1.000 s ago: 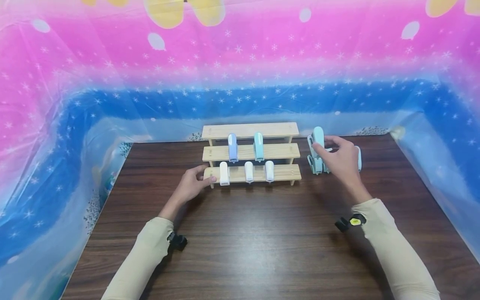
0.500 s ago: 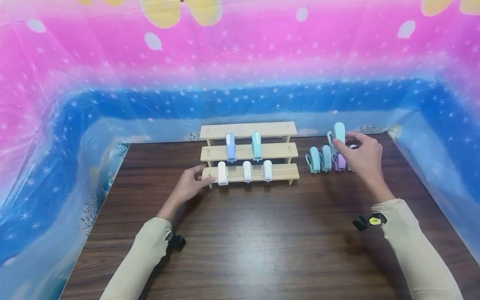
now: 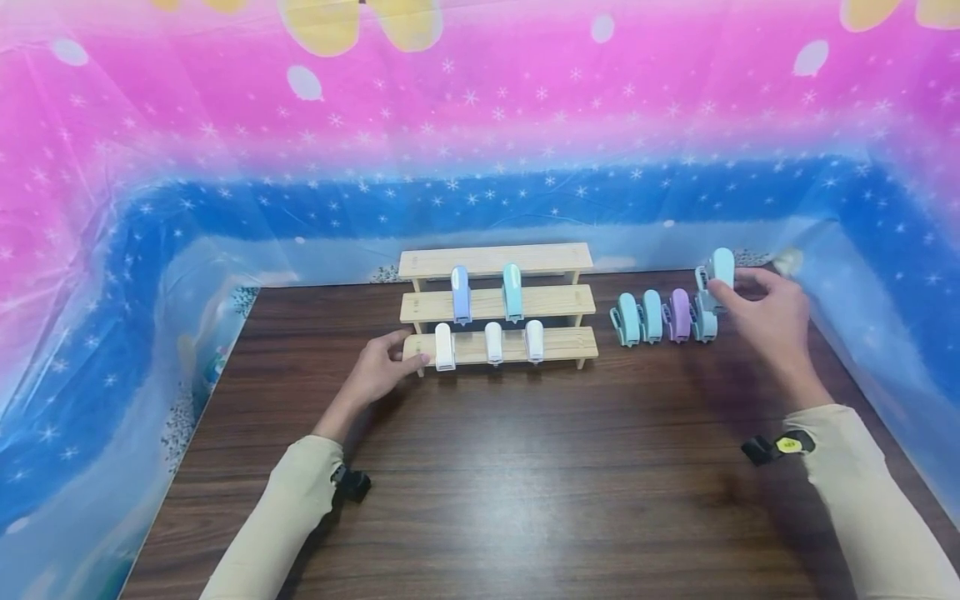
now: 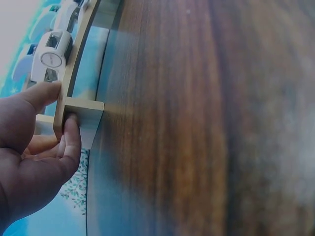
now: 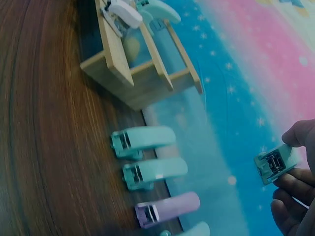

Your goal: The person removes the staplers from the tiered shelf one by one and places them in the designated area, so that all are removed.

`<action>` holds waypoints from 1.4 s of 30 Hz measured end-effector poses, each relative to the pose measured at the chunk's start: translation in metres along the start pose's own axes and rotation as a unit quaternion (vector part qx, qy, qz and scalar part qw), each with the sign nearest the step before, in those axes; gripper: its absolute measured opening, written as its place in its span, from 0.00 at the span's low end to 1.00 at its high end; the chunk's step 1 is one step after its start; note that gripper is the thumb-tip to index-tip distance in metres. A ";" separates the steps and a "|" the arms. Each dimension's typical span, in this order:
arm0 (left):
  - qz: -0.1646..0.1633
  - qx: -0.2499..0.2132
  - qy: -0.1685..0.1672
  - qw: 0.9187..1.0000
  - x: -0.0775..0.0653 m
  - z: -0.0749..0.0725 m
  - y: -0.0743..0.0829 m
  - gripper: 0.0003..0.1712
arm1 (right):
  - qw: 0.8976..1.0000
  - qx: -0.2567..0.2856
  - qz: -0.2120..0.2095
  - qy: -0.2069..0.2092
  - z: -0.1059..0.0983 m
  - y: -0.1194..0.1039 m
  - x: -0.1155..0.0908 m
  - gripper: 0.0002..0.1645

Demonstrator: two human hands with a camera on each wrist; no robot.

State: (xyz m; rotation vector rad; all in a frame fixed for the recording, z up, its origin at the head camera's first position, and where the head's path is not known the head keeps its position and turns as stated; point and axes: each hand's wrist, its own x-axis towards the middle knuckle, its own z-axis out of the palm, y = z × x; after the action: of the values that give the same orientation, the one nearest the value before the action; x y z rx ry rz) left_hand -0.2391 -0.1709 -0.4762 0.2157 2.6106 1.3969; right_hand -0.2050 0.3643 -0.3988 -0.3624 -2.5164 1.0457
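My left hand [image 3: 382, 364] grips the left end of the bottom step of a three-step wooden display stand [image 3: 558, 340]. In the left wrist view its thumb lies on top of the board, with fingers underneath. My right hand [image 3: 772, 315] pinches a mint stapler [image 3: 722, 271] and holds it raised at the right end of a row on the table. That row has mint staplers [image 3: 627, 318] and a purple stapler [image 3: 678, 315]. In the right wrist view, the front end of the held stapler [image 5: 275, 163] faces the camera.
On the bottom step sit three white staplers [image 3: 493, 342]. The middle step bears a blue-violet stapler [image 3: 461, 293] and a teal stapler [image 3: 513, 292]. A pink and blue patterned cloth [image 3: 480, 158] hangs behind and beside the dark wooden table [image 3: 480, 467].
My right hand has carried the mint stapler rightward past the row, uncovering the purple and mint staplers there. My left hand keeps its grip on the stand.
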 end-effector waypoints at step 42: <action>0.009 -0.020 0.002 1.000 -0.001 0.000 -0.002 0.42 | 0.997 -0.001 0.078 -0.014 -0.001 0.094 0.028 0.42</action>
State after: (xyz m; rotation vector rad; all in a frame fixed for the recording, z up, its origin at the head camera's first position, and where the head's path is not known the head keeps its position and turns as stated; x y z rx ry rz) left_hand -0.2385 -0.1723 -0.4776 0.2326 2.5884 1.4551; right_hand -0.2216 0.4400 -0.4589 -0.5576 -2.5464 1.1136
